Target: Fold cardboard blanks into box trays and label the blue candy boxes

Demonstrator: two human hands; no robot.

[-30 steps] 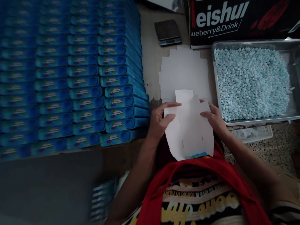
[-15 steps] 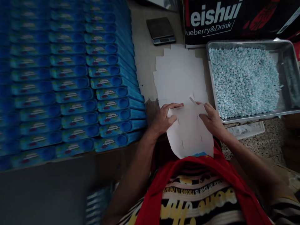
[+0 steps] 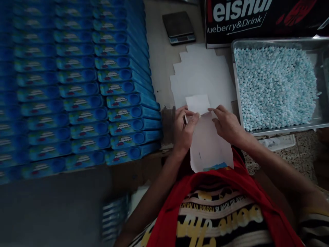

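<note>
A white cardboard box blank [image 3: 212,147] with dark slits lies over my lap at the table edge, a bit of blue print at its near end. Its far flap [image 3: 197,103] is bent along a crease. My left hand [image 3: 184,128] grips the blank's left edge, thumb pressing on the crease. Closed at the right end of that crease, my right hand [image 3: 227,125] pinches the card between thumb and fingers. Beyond both hands, flat white card [image 3: 205,72] with stepped edges lies on the table.
Rows of blue packs [image 3: 123,113] fill the left. A digital scale [image 3: 178,27] stands at the back beside a black carton [image 3: 241,27]. To the right, a metal tray [image 3: 238,89] holds pale blue and white pellets [image 3: 275,89]; a white basket [image 3: 288,143] sits below it.
Both hands have come closer together on the blank, the left moving right. The far flap now stands bent up along its crease. The view has shifted slightly.
</note>
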